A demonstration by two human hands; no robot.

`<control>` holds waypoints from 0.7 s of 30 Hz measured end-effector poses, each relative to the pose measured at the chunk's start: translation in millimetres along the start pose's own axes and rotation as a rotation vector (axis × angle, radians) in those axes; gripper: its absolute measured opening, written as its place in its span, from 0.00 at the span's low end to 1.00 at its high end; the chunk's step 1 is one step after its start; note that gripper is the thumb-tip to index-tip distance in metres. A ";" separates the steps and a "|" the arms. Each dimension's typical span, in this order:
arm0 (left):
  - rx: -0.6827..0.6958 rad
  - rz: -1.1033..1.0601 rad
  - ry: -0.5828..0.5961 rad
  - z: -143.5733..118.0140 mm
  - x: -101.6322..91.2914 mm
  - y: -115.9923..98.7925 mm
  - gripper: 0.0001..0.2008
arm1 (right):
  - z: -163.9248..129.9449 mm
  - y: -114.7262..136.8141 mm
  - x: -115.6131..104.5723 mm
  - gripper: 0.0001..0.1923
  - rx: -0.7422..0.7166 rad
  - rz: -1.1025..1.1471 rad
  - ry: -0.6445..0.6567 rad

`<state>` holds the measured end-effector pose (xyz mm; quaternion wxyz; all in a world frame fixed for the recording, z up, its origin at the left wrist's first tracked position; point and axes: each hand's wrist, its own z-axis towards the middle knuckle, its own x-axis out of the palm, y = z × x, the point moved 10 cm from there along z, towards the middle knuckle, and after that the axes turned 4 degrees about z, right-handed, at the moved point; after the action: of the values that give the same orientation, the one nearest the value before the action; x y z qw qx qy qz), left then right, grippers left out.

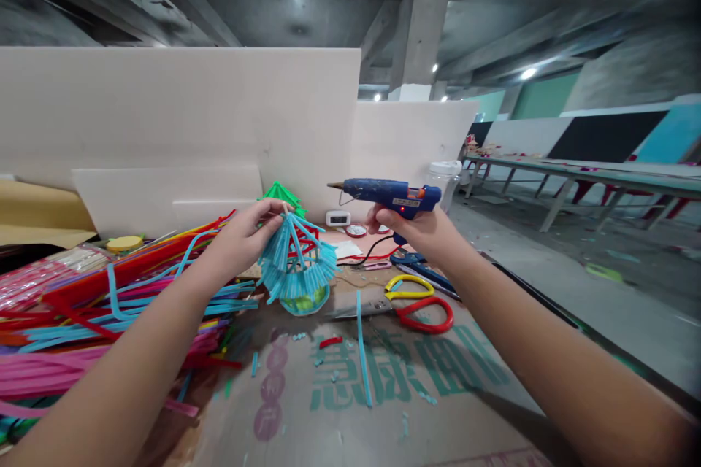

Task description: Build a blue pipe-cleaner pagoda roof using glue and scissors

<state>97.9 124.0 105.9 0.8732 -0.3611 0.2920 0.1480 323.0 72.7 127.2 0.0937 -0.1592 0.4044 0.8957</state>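
Fringed blue straw ornament (297, 263), red-ribbed

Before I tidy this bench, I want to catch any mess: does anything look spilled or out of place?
Yes. Small blue straw offcuts lie scattered over the cardboard, and one long blue straw lies loose below the scissors. The straw pile at left is tangled.

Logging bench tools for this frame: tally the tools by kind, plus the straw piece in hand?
Glue gun, in right hand: 1
Scissors, one red and one yellow: 2
Blue straw piece, in left hand: 1
Total: 4
Loose straws on the left are piled too thick to count.
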 end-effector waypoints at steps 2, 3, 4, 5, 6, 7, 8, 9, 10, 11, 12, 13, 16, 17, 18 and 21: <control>-0.005 0.042 -0.008 -0.2 -0.1 -0.1 0.19 | -0.1 2.8 2.5 0.20 -0.006 0.011 0.015; -0.010 0.048 -0.006 -0.4 0.2 -0.4 0.20 | -0.1 3.3 3.8 0.20 -0.002 0.027 0.017; -0.014 0.048 -0.001 -0.5 0.7 -1.2 0.21 | 0.0 3.9 5.9 0.20 0.001 0.044 0.021; -0.019 0.043 0.002 -0.8 1.0 -2.2 0.21 | 0.1 4.9 8.7 0.20 -0.001 0.054 0.030; -0.024 0.034 0.005 -1.1 1.3 -3.5 0.22 | 0.1 6.0 12.0 0.19 -0.005 0.046 0.041; -0.029 0.026 0.008 -1.4 1.5 -4.9 0.22 | -0.2 6.8 15.2 0.18 -0.009 0.020 0.050; -0.036 0.022 0.010 -1.9 1.9 -6.2 0.22 | -0.6 7.3 18.2 0.16 -0.013 -0.019 0.055; -0.043 0.020 0.011 -2.3 2.0 -7.5 0.22 | -1.3 7.4 20.2 0.14 -0.016 -0.065 0.052; -0.050 0.019 0.012 -2.8 2.3 -8.7 0.22 | -2.1 6.9 21.3 0.13 -0.016 -0.111 0.041; -0.053 0.018 0.013 -3.3 2.6 -10.1 0.21 | -3.1 5.5 21.9 0.13 -0.008 -0.152 0.027; -0.053 0.019 0.012 -3.6 2.7 -11.5 0.21 | -4.2 3.5 22.3 0.13 0.003 -0.181 0.016; -0.053 0.021 0.007 -4.0 2.5 -12.8 0.20 | -5.3 1.6 23.2 0.13 0.014 -0.195 0.012; -0.052 0.027 0.005 -4.4 2.8 -15.3 0.19 | -8.1 -3.5 27.8 0.13 0.050 -0.179 0.042; -0.053 0.032 0.004 -4.5 2.8 -15.6 0.19 | -8.7 -3.6 29.5 0.13 0.054 -0.151 0.056; -0.056 0.039 0.002 -4.4 2.7 -15.7 0.18 | -9.1 -3.2 31.5 0.14 0.054 -0.116 0.075; -0.057 0.053 -0.010 -4.3 1.9 -15.7 0.18 | -9.5 -2.8 36.3 0.14 0.069 -0.037 0.118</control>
<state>105.1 110.1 110.8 0.8596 -0.3774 0.2929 0.1812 292.1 68.8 106.3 0.0918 -0.2157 0.4369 0.8684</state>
